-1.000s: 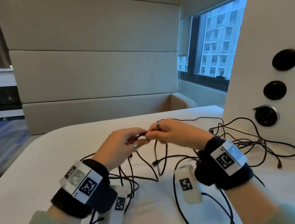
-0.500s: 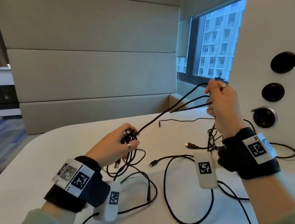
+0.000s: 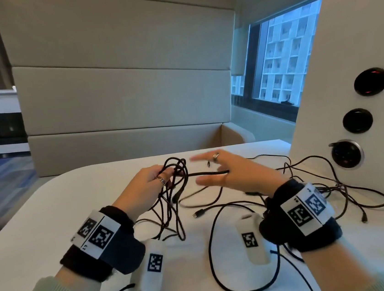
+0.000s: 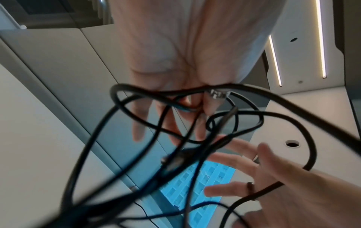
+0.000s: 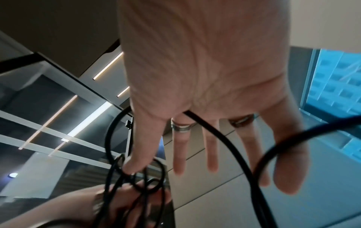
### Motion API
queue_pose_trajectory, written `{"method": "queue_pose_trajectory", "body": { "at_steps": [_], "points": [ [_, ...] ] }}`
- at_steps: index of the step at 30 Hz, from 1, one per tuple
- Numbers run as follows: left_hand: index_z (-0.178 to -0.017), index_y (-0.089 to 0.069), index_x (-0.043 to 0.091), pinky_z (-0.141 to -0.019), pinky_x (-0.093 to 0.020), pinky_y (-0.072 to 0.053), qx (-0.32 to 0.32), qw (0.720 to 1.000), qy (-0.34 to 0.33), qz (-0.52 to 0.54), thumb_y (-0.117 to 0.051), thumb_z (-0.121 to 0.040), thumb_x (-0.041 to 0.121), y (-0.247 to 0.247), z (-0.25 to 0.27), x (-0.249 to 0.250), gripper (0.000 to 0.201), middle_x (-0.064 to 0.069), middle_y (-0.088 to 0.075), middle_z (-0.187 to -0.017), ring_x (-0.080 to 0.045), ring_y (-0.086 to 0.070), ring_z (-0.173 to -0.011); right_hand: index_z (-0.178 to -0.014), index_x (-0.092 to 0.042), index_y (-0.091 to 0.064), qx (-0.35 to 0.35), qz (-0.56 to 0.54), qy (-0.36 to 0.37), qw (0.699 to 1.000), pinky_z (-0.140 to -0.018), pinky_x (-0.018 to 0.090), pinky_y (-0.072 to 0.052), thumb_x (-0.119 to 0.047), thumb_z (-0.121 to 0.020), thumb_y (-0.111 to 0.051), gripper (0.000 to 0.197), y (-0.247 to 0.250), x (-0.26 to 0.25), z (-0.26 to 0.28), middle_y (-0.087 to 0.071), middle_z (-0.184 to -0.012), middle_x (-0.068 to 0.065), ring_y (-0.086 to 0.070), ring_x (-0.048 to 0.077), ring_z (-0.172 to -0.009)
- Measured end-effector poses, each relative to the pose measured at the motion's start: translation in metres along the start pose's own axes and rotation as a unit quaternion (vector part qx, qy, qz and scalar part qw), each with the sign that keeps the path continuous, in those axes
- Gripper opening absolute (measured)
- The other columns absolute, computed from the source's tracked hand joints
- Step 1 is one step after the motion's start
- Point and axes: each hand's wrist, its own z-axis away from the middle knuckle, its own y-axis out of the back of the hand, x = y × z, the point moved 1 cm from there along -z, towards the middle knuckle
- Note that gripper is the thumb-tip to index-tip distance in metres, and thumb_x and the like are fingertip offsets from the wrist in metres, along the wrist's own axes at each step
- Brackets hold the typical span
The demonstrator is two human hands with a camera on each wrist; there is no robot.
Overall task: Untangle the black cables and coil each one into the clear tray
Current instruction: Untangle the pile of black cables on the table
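Right hand (image 3: 235,174) dropped back toward cables (image 3: 175,178) above white table (image 3: 50,209).

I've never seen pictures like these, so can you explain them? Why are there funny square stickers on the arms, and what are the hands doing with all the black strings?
No machine here: a person wears three cameras. One sits on the head and looks down at the table. One sits on each wrist and looks up along the fingers. The patterned squares sit on the wristbands; what they do, the pictures don't tell. The strings are black cables, lying tangled on the table. The left hand holds a bunch of cable loops. The right hand is spread, one cable running between its fingers. No clear tray shows.
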Motion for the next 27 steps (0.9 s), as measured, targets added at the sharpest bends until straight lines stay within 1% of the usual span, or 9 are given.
{"method": "queue_pose_trajectory", "body": {
  "at_steps": [1,3,5,6,10,15,19,23,27],
  "points": [
    [-0.084,-0.063,0.015,-0.063,-0.012,-0.039,0.007,1.0,0.0,0.015,-0.041,-0.098,0.017,0.0,0.001,0.001,0.026,0.002,-0.061,-0.071,0.0,-0.058,-0.066,-0.115,-0.035,-0.059,-0.017,-0.003,0.007,1.0,-0.105,0.034,-0.04,-0.049,-0.08,-0.064,0.038,-0.005,-0.004,0.0,-0.058,-0.123,-0.009,-0.052,0.007,-0.112],
    [-0.084,-0.064,0.022,-0.059,-0.014,-0.036,0.024,0.999,-0.004,0.034,-0.04,-0.099,0.012,-0.001,0.0,0.003,0.03,0.004,-0.057,-0.066,-0.004,-0.052,-0.061,-0.091,-0.027,-0.068,-0.055,-0.051,0.031,0.997,-0.092,0.03,-0.047,-0.048,-0.08,-0.065,0.024,-0.015,-0.011,0.0,-0.07,-0.084,-0.007,-0.063,0.008,-0.086],
    [-0.087,-0.063,0.026,-0.056,-0.014,-0.036,0.045,0.998,-0.011,0.039,-0.04,-0.098,0.011,-0.001,0.0,0.004,0.029,0.002,-0.054,-0.067,-0.009,-0.046,-0.061,-0.078,-0.021,-0.066,-0.083,-0.151,0.049,0.984,-0.068,0.018,-0.047,-0.041,-0.085,-0.062,0.022,-0.022,-0.017,0.002,-0.055,-0.053,-0.008,-0.053,0.01,-0.057],
    [-0.089,-0.062,0.025,-0.052,-0.012,-0.035,0.06,0.997,-0.013,0.043,-0.041,-0.098,0.012,0.001,-0.001,0.004,0.026,0.001,-0.052,-0.066,-0.01,-0.043,-0.058,-0.073,-0.021,-0.064,-0.081,-0.195,0.063,0.975,-0.055,0.016,-0.042,-0.041,-0.087,-0.057,0.025,-0.022,-0.019,0.002,-0.043,-0.047,-0.01,-0.042,0.009,-0.048],
    [-0.08,-0.055,0.013,-0.046,-0.023,-0.03,0.097,0.988,0.051,0.111,-0.049,-0.095,0.018,0.015,-0.006,-0.003,0.017,-0.002,-0.039,-0.056,-0.015,-0.035,-0.05,-0.067,-0.024,-0.06,-0.002,-0.283,0.113,0.952,-0.042,0.013,-0.023,-0.051,-0.084,-0.049,0.033,0.001,-0.015,0.005,-0.026,-0.048,-0.013,-0.022,0.006,-0.043],
    [-0.073,-0.058,0.009,-0.046,-0.022,-0.022,0.082,0.971,0.136,0.18,-0.045,-0.096,0.017,0.026,-0.011,-0.015,0.027,0.002,-0.032,-0.046,-0.011,-0.028,-0.039,-0.065,-0.019,-0.061,0.085,-0.355,0.134,0.921,-0.044,0.014,-0.02,-0.038,-0.092,-0.049,0.036,0.029,-0.001,0.012,-0.024,-0.048,-0.015,-0.018,0.006,-0.045],
    [-0.083,-0.055,0.009,-0.04,-0.019,-0.026,0.054,0.957,0.167,0.232,-0.033,-0.099,0.014,0.029,-0.01,-0.021,0.027,0.007,-0.03,-0.034,-0.006,-0.024,-0.028,-0.058,-0.017,-0.058,0.146,-0.428,0.154,0.879,-0.045,0.02,-0.017,-0.035,-0.094,-0.05,0.04,0.038,0.003,0.014,-0.026,-0.046,-0.013,-0.019,0.007,-0.044],
    [-0.081,-0.051,0.013,-0.038,-0.018,-0.035,0.069,0.934,0.188,0.296,-0.033,-0.1,0.021,0.043,-0.006,-0.027,0.027,0.007,-0.028,-0.032,-0.007,-0.025,-0.027,-0.058,-0.019,-0.048,0.311,-0.49,0.092,0.809,-0.035,0.016,-0.021,-0.023,-0.097,-0.042,0.04,0.068,0.032,0.021,-0.028,-0.038,-0.012,-0.02,0.004,-0.036],
    [-0.078,-0.052,0.016,-0.047,-0.025,-0.034,0.077,0.926,0.191,0.315,-0.037,-0.099,0.026,0.05,-0.005,-0.027,0.027,0.009,-0.023,-0.035,-0.007,-0.021,-0.031,-0.062,-0.017,-0.047,0.5,-0.429,-0.043,0.751,-0.033,0.015,-0.018,-0.026,-0.095,-0.046,0.034,0.086,0.071,0.03,-0.029,-0.038,-0.01,-0.022,0.005,-0.033]
  ]
}}
